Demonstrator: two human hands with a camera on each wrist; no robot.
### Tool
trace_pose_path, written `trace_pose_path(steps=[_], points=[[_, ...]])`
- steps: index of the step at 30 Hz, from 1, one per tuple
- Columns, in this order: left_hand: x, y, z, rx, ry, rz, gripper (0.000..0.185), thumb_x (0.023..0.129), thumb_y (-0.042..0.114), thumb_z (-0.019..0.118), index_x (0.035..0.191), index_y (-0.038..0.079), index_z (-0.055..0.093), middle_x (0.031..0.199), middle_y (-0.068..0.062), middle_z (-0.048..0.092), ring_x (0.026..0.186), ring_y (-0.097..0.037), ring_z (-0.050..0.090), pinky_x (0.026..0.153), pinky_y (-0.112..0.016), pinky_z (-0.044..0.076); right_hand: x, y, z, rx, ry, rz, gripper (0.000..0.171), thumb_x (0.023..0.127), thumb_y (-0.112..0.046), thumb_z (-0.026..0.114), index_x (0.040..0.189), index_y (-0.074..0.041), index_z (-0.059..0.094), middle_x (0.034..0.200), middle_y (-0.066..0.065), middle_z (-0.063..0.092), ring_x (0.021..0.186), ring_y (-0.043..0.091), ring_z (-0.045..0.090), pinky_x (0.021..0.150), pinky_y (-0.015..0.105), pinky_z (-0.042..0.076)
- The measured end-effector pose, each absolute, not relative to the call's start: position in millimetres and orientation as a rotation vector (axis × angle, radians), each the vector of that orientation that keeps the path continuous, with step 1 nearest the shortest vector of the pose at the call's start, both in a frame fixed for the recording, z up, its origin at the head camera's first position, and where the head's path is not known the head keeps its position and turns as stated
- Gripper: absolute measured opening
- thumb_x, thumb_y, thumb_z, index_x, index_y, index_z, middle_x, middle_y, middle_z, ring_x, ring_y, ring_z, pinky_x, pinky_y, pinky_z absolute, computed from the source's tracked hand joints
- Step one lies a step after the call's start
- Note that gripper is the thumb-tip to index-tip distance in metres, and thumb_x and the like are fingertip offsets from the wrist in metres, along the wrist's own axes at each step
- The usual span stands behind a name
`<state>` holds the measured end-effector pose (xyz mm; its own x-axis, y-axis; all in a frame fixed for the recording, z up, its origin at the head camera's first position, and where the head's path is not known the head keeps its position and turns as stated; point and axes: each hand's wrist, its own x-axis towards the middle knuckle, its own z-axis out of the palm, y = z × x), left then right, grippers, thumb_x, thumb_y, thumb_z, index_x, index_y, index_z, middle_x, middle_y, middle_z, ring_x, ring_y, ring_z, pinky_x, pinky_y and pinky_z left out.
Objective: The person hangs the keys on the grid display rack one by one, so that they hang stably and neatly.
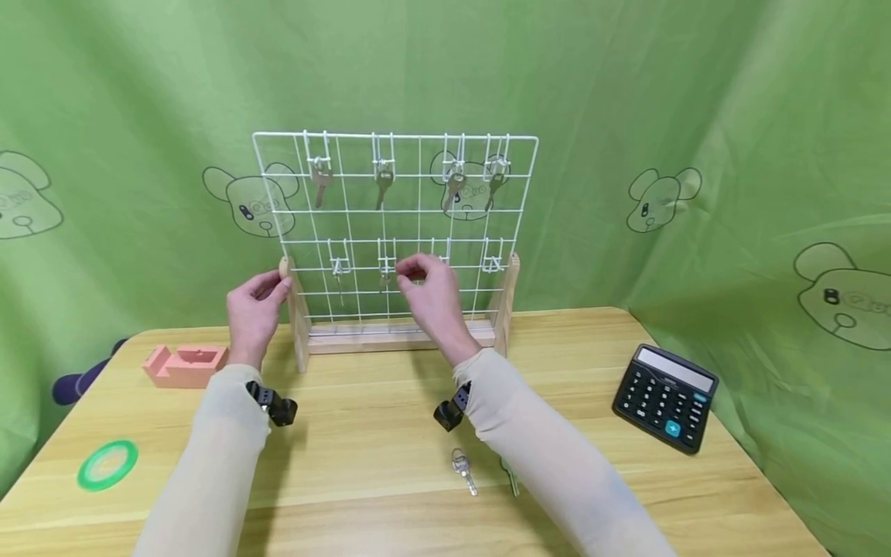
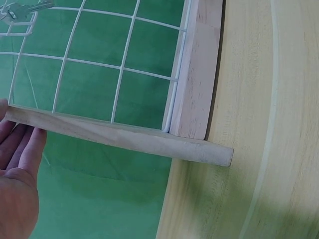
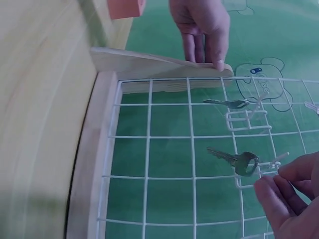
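Note:
A white wire grid [image 1: 420, 137] stands in a wooden frame with hooks in two rows. My left hand [image 1: 254, 305] pinches the top of the left wooden upright [image 2: 124, 137] between thumb and fingers. Beside the second lower hook is my right hand [image 1: 435, 298], thumb and forefinger slightly apart, fingertips right at the hook. A key [image 3: 244, 163] hangs from that hook, and another key [image 3: 237, 104] from the hook to its left. Along the upper row hang several more keys [image 1: 321, 182]. My right hand partly covers the third lower hook; the rightmost one [image 1: 491, 264] bears no key.
On the table in front lie a silver key [image 1: 464, 472] and a greenish key [image 1: 511, 476], the latter partly under my right sleeve. A black calculator [image 1: 666, 398] is at the right. Leftward are a pink block [image 1: 188, 371] and a green ring [image 1: 85, 473]. Green curtain hangs behind.

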<state>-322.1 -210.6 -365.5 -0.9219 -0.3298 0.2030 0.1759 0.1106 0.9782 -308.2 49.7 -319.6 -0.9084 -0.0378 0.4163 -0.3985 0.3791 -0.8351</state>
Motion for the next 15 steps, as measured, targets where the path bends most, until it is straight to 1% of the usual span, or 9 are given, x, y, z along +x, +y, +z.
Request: trace_pose_path(steps=[4,8,12,15], points=[[-321,-211,-365,0.127,-2.032,-1.856,0.042,0.095,0.015,0.067,0.132,0.0,0.057,0.132,-0.019,0.058,0.117,-0.023,0.059,0.096,-0.023,0.05,-300,56,-329,0.446,-2.341,1.473,0.019,0.087,0.004,0.066,0.105,-0.002,0.068,0.098,0.006,0.066,0.092,0.017,0.06,0.085,0.028,0.054],[-320,-212,-365,0.113,-2.075,-1.828,0.042,0.095,0.016,0.067,0.133,0.0,0.057,0.133,-0.018,0.058,0.118,-0.024,0.058,0.098,-0.024,0.049,-291,64,-340,0.466,-2.409,1.43,0.02,0.087,0.001,0.067,0.106,-0.005,0.068,0.098,0.001,0.065,0.093,0.016,0.059,0.088,0.031,0.054],[-320,-212,-365,0.098,-2.091,-1.814,0.044,0.096,0.019,0.066,0.134,0.0,0.056,0.133,-0.019,0.058,0.118,-0.024,0.057,0.098,-0.024,0.049,-284,75,-347,0.485,-2.469,1.396,0.017,0.088,0.0,0.068,0.104,-0.005,0.069,0.097,0.0,0.065,0.093,0.015,0.06,0.085,0.027,0.054],[-320,-212,-363,0.092,-2.089,-1.812,0.045,0.097,0.022,0.065,0.135,0.0,0.055,0.133,-0.018,0.057,0.119,-0.024,0.057,0.099,-0.024,0.048,-280,83,-349,0.503,-2.507,1.396,0.018,0.087,0.001,0.069,0.104,-0.004,0.069,0.097,0.001,0.066,0.092,0.016,0.061,0.083,0.026,0.055]])
